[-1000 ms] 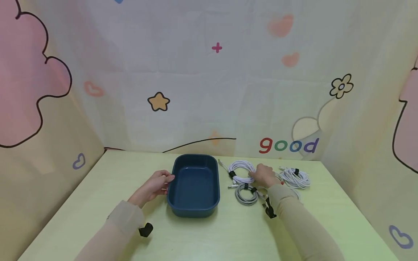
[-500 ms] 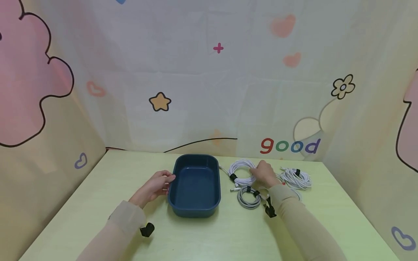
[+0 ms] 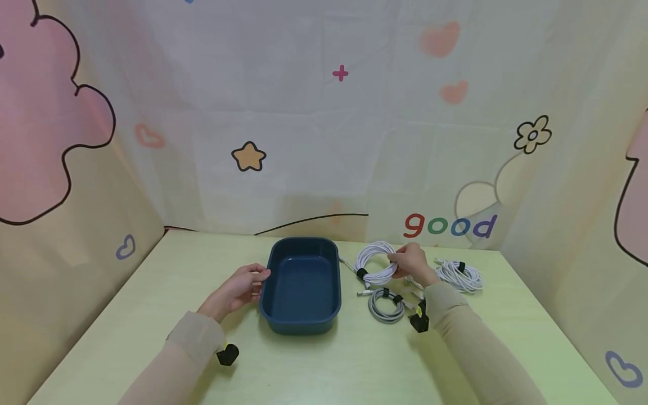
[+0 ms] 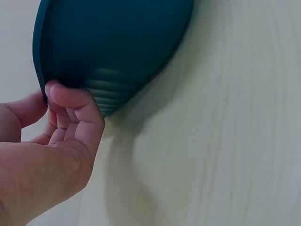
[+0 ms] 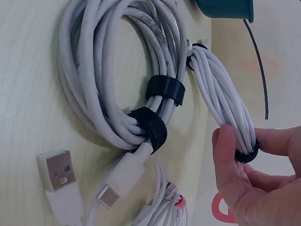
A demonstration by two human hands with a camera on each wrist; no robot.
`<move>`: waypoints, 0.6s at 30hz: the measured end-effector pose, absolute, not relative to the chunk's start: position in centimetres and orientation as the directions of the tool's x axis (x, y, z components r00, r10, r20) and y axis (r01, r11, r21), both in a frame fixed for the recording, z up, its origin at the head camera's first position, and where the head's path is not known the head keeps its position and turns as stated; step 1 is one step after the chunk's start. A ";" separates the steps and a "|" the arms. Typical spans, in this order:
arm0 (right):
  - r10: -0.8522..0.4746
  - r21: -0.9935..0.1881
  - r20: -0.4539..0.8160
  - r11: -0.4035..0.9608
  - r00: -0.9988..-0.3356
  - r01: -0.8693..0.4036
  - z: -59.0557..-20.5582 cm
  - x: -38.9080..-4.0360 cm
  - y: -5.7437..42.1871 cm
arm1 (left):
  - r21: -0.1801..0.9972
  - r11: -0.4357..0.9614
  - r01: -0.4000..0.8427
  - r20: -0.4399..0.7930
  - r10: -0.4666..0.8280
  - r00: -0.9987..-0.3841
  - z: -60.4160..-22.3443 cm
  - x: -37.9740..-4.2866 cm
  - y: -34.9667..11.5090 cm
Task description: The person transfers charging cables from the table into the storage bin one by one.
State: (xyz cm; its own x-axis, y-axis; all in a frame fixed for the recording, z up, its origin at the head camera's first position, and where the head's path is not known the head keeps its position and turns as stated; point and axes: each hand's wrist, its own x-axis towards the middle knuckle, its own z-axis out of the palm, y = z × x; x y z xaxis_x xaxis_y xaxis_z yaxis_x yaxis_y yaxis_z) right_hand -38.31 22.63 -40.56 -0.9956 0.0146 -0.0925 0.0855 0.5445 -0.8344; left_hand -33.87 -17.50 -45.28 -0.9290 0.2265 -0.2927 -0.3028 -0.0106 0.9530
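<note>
Slightly left of centre on the table stands a deep blue rectangular bin (image 3: 301, 287). My left hand (image 3: 240, 289) holds its left rim, thumb and curled fingers at the edge; the left wrist view shows the bin's ribbed corner (image 4: 106, 92) beside the fingers. On the bin's right, my right hand (image 3: 412, 263) pinches the right side of a coiled white cable (image 3: 376, 275) with black ties. In the right wrist view that white coil (image 5: 223, 89) is tilted up between thumb and fingers. Just in front lies a grey coiled cable (image 3: 386, 306), with two black ties.
Another white cable bundle (image 3: 459, 275) with a black tie lies right of my right hand. A further white cable with a red tie (image 5: 180, 202) sits partly hidden near the hand. A printed cloth backdrop (image 3: 314, 169) rises behind the table (image 3: 324, 368).
My right hand has lifted slightly, raising the right side of the white coil. The grey coil shifted a little right and toward me earlier. My left hand stays on the bin.
</note>
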 end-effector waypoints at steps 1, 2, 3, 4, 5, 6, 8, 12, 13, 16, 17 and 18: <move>0.017 -0.838 -0.098 0.537 -0.995 0.092 -40.5 -38.2 22.7 | 0.953 -0.014 -0.303 -0.292 0.230 -0.928 -45.3 -33.9 -17.6; 0.023 -0.841 -0.104 0.531 -0.994 0.100 -40.5 -38.1 22.8 | 0.951 -0.018 -0.307 -0.295 0.227 -0.928 -45.4 -33.9 -17.6; 0.025 -0.844 -0.106 0.527 -0.994 0.103 -40.5 -38.0 22.9 | 0.951 -0.020 -0.308 -0.296 0.227 -0.928 -45.4 -34.0 -17.6; 0.032 -0.847 -0.108 0.520 -0.994 0.109 -40.5 -37.9 23.0 | 0.951 -0.019 -0.309 -0.297 0.228 -0.927 -45.4 -34.0 -17.6; 0.042 -0.849 -0.109 0.515 -0.993 0.115 -40.5 -37.8 23.0 | 0.951 -0.019 -0.310 -0.298 0.223 -0.928 -45.4 -34.0 -17.6; 0.048 -0.851 -0.112 0.511 -0.993 0.120 -40.5 -37.7 23.1 | 0.951 -0.015 -0.309 -0.298 0.221 -0.929 -45.4 -34.0 -17.6; 0.046 -0.856 -0.115 0.503 -0.992 0.123 -40.5 -37.6 23.3 | 0.951 -0.011 -0.309 -0.300 0.208 -0.931 -45.4 -34.0 -17.6; 0.053 -0.869 -0.134 0.474 -0.990 0.143 -40.5 -37.5 23.9 | 0.953 0.004 -0.303 -0.298 0.195 -0.935 -45.3 -34.0 -17.3; 0.056 -0.872 -0.138 0.467 -0.989 0.148 -40.5 -37.5 24.0 | 0.953 0.005 -0.302 -0.297 0.193 -0.935 -45.2 -33.9 -17.2; 0.065 -0.876 -0.145 0.455 -0.987 0.159 -40.4 -37.6 24.4 | 0.954 0.006 -0.300 -0.296 0.194 -0.935 -45.1 -33.9 -17.2; 0.072 -0.876 -0.146 0.453 -0.987 0.163 -40.3 -37.6 24.4 | 0.952 0.002 -0.305 -0.299 0.190 -0.935 -45.1 -33.9 -17.1; 0.068 -0.877 -0.142 0.454 -0.987 0.158 -40.2 -37.6 24.5 | 0.952 0.005 -0.305 -0.301 0.191 -0.934 -45.1 -33.9 -17.1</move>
